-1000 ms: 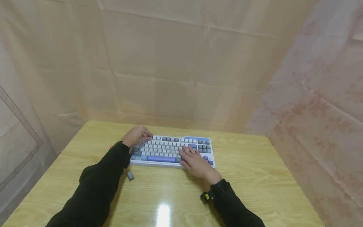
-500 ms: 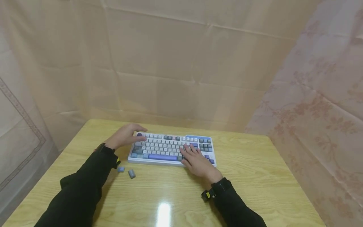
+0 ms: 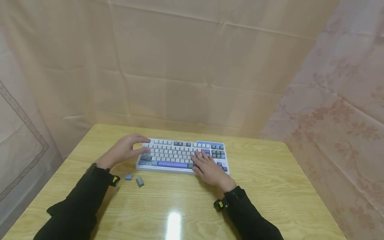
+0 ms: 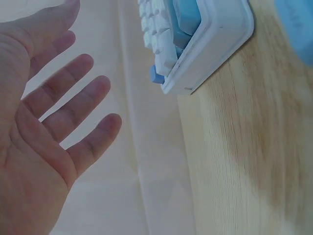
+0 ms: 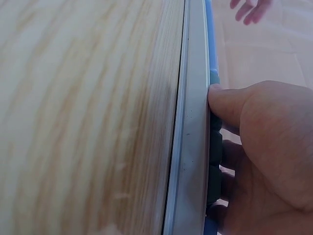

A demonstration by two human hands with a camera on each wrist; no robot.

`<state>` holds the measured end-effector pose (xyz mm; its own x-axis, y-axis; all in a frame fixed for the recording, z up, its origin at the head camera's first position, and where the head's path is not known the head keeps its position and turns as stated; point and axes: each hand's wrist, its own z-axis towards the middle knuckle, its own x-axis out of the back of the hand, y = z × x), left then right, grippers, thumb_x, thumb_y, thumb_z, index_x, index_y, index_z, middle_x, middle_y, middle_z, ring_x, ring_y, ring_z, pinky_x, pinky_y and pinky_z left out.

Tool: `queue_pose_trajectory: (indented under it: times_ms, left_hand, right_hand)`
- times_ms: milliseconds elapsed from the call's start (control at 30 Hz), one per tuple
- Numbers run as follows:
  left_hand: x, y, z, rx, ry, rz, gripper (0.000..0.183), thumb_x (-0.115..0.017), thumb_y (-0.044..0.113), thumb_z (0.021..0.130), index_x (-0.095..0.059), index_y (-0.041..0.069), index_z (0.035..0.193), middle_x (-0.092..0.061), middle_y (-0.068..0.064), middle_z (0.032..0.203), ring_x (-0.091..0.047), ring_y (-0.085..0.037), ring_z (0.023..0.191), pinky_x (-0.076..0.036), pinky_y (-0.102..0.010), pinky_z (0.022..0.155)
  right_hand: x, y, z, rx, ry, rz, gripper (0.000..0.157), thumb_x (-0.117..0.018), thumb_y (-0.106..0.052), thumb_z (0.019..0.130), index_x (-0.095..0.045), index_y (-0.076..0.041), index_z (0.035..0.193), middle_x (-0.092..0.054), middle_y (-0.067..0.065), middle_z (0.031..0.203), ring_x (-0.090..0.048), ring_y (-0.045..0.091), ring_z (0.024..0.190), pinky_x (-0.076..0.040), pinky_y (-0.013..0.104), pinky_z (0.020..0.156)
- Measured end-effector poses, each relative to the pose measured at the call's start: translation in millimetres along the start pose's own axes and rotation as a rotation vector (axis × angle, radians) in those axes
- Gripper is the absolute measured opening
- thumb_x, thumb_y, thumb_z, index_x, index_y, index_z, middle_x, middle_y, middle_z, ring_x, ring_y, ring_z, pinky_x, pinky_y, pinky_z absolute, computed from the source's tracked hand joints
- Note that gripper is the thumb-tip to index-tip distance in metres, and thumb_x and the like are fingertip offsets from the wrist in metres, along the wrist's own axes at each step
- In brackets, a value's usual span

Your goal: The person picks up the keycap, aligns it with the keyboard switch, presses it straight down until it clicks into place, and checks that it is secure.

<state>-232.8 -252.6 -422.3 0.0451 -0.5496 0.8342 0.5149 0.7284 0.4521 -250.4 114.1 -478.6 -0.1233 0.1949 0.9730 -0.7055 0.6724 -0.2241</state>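
A white keyboard [image 3: 163, 155] with white, grey and blue keys and a purple space bar lies on the table. My left hand [image 3: 123, 151] hovers at the keyboard's left end, fingers apart and holding nothing. The left wrist view shows that hand [image 4: 44, 122] with its palm bare, beside the keyboard's white case [image 4: 215, 54]. Spread over the lower right keys, my right hand [image 3: 210, 171] rests on the keyboard. In the right wrist view its thumb [image 5: 227, 103] lies at the case's front edge [image 5: 193, 127]. Two loose keycaps, one blue [image 3: 128, 177] and one grey [image 3: 140, 182], lie in front.
The wooden table [image 3: 255, 186] extends around the keyboard on all sides. A beige cloth [image 3: 180, 66] hangs behind its far edge, and a floral cloth [image 3: 339, 116] hangs to the right. A bright reflection shows on the tabletop near the front.
My left hand has drawn back leftward from the keyboard's top-left keys and its fingers have spread. The blue keycap, hidden at first, has come into sight. My right hand has stayed in place.
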Motion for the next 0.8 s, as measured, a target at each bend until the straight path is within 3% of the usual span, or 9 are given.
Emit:
queue_pose_trajectory:
  times_ms: [67,233,300,533,800]
  left_hand:
    - [3.6,1.2,-8.1,0.015,-0.004,0.010,0.045,-0.067,0.037,0.085,-0.065,0.011,0.121,-0.061,-0.013,0.125,-0.050,-0.032,0.120,-0.038,-0.053,0.099]
    - [11.7,2.6,-28.0,0.040,-0.022,0.022,0.048,-0.067,0.036,0.086,-0.063,0.006,0.123,-0.051,-0.022,0.135,-0.031,-0.042,0.133,-0.011,-0.061,0.108]
    - [12.4,3.4,-35.9,0.046,-0.029,0.018,0.050,-0.067,0.036,0.086,-0.062,0.005,0.124,-0.049,-0.022,0.137,-0.030,-0.043,0.134,-0.008,-0.063,0.107]
    - [5.3,7.1,-57.1,0.112,-0.137,-0.010,0.062,-0.071,0.046,0.078,-0.060,0.010,0.128,-0.058,-0.009,0.129,-0.051,-0.030,0.119,-0.043,-0.050,0.095]
    - [1.7,7.3,-59.0,0.168,-0.290,-0.043,0.053,-0.080,0.039,0.069,-0.068,0.010,0.111,-0.067,-0.003,0.110,-0.060,-0.025,0.097,-0.050,-0.046,0.083]
  right_hand:
    - [-0.3,0,1,0.006,0.002,-0.004,0.053,-0.034,-0.033,0.104,-0.026,-0.009,0.150,-0.019,0.019,0.155,-0.009,0.040,0.140,-0.012,0.056,0.110]
    - [-0.3,-1,2,0.016,0.000,0.008,0.053,-0.034,-0.033,0.104,-0.026,-0.009,0.150,-0.019,0.018,0.155,-0.010,0.039,0.140,-0.012,0.056,0.110]
    - [-0.3,-1,2,0.016,-0.002,0.006,0.053,-0.033,-0.033,0.104,-0.026,-0.010,0.150,-0.019,0.018,0.155,-0.010,0.039,0.141,-0.013,0.056,0.110]
    - [1.8,-2,-1,0.000,-0.008,0.020,0.053,-0.035,-0.033,0.103,-0.026,-0.010,0.150,-0.019,0.017,0.155,-0.009,0.038,0.141,-0.013,0.056,0.110]
    - [2.7,0,-9,-0.012,-0.015,0.026,0.053,-0.034,-0.034,0.104,-0.024,-0.011,0.151,-0.018,0.017,0.155,-0.008,0.038,0.141,-0.012,0.057,0.109]
